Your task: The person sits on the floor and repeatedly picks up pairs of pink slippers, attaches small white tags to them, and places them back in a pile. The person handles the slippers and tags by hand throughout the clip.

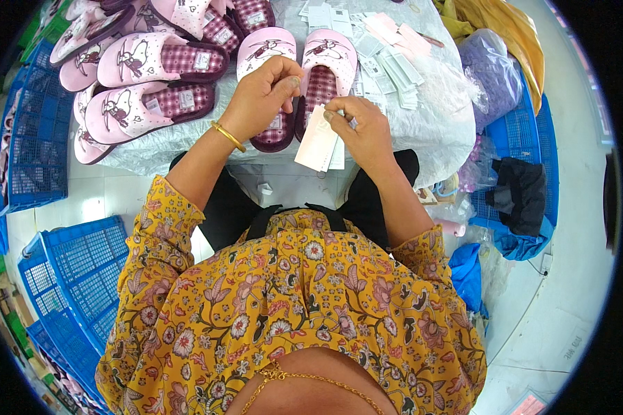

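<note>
A pair of pink slippers with a printed cartoon figure and plum checked lining lies in front of me on the table: the left slipper and the right slipper. Between thumb and fingers my right hand pinches a pale pink paper tag, with a white edge showing behind it, at the right slipper's heel. My left hand, with a gold bangle on its wrist, is closed above the left slipper. Whatever its fingertips may hold is too small to make out.
More pink slippers are heaped at the left. Loose paper tags spread over the plastic-covered table at the right. Blue crates stand on the floor at left, and another blue crate at right has dark cloth over it.
</note>
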`<state>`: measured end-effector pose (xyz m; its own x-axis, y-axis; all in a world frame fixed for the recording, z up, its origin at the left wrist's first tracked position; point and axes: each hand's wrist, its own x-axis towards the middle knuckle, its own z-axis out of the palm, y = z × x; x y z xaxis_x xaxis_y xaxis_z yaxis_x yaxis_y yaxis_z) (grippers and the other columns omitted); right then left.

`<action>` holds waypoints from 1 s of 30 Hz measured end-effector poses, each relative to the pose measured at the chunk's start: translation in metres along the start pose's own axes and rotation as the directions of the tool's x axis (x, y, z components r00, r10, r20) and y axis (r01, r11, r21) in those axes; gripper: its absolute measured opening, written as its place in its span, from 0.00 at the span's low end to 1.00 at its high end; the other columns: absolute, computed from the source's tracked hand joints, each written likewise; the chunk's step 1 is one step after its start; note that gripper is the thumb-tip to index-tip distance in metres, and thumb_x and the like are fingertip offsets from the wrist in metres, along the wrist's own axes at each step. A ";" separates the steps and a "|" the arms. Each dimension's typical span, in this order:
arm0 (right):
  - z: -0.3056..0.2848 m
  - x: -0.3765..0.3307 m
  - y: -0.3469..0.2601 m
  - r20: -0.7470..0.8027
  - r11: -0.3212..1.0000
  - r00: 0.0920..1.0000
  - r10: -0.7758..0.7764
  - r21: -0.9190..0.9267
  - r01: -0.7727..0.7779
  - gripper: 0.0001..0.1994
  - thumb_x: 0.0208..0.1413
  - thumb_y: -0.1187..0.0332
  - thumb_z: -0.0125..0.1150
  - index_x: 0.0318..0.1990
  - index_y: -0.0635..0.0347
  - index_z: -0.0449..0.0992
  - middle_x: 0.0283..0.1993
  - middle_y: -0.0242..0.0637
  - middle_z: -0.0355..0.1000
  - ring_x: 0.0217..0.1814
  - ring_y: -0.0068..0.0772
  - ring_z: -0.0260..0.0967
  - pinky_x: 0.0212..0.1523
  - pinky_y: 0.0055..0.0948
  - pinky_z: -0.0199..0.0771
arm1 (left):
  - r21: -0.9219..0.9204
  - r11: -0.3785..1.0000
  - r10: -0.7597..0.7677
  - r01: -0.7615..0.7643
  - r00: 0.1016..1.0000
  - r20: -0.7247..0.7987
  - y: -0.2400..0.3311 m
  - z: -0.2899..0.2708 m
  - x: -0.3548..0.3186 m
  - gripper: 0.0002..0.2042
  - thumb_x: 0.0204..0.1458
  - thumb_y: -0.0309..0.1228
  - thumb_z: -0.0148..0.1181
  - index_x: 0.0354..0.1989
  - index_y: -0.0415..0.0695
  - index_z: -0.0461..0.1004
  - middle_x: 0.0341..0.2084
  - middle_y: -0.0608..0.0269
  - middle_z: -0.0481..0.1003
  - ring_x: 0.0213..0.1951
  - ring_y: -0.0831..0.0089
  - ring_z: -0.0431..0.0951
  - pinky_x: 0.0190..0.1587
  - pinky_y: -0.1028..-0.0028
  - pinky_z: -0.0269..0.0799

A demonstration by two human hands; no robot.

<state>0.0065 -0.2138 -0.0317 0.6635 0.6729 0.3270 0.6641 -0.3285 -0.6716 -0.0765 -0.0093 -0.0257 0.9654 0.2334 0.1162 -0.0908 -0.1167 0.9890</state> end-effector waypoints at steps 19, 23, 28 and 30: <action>0.007 0.005 -0.005 -0.160 0.939 0.934 -0.319 -0.184 0.289 0.10 0.44 0.69 0.70 0.30 0.56 0.73 0.37 0.31 0.73 0.41 0.39 0.69 0.44 0.38 0.64 | 0.013 1.000 0.003 -0.006 0.976 0.220 -0.002 0.008 0.001 0.06 0.56 0.23 0.57 0.41 0.39 0.76 0.27 0.72 0.73 0.29 0.86 0.69 0.34 0.82 0.67; 0.007 0.006 -0.006 -0.145 0.941 0.939 -0.312 -0.184 0.285 0.09 0.44 0.69 0.70 0.30 0.56 0.74 0.36 0.30 0.74 0.40 0.37 0.69 0.43 0.36 0.64 | -0.020 1.000 0.009 -0.003 0.961 0.277 -0.007 0.005 0.003 0.07 0.56 0.22 0.58 0.42 0.39 0.75 0.31 0.72 0.74 0.34 0.86 0.70 0.38 0.82 0.68; 0.008 0.006 -0.005 -0.138 0.945 0.945 -0.298 -0.181 0.272 0.08 0.44 0.68 0.70 0.28 0.55 0.75 0.35 0.29 0.74 0.39 0.36 0.70 0.43 0.36 0.65 | -0.034 0.999 0.017 -0.008 0.961 0.278 -0.007 0.005 0.003 0.05 0.56 0.21 0.57 0.40 0.38 0.74 0.28 0.71 0.73 0.32 0.86 0.70 0.37 0.82 0.67; 0.009 0.006 -0.004 -0.144 0.946 0.943 -0.299 -0.172 0.273 0.08 0.44 0.68 0.70 0.28 0.55 0.75 0.35 0.29 0.75 0.39 0.36 0.70 0.42 0.36 0.65 | -0.026 1.000 0.016 -0.009 0.961 0.275 -0.006 0.004 0.003 0.05 0.56 0.22 0.58 0.39 0.38 0.74 0.28 0.71 0.73 0.32 0.85 0.71 0.37 0.81 0.68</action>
<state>0.0046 -0.2023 -0.0331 0.4771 0.6379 0.6046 0.8693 -0.2411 -0.4316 -0.0724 -0.0118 -0.0315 0.9939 -0.0425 0.1022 -0.1058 -0.0936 0.9900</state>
